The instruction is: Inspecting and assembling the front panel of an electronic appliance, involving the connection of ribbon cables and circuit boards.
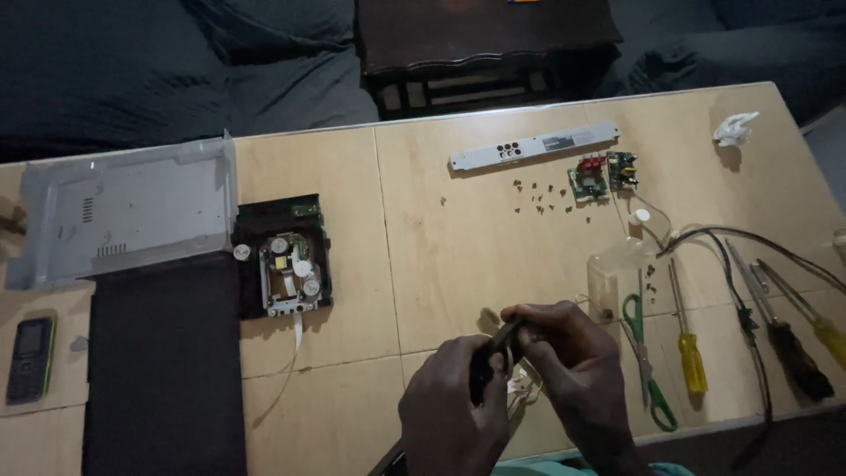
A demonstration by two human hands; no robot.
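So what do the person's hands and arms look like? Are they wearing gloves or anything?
No gloves. Both the left hand and the right hand are bare, and no rings, watch or bracelet can be seen in this dim light. The wrists and the bit of forearm in view have no sleeves on them. At the bottom edge there is a strip of teal clothing.

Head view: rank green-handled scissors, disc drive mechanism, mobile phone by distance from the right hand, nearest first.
From the right hand:
1. Green-handled scissors, just to its right on the table.
2. Disc drive mechanism, well off to the left, mid-table.
3. Mobile phone, at the far left edge.
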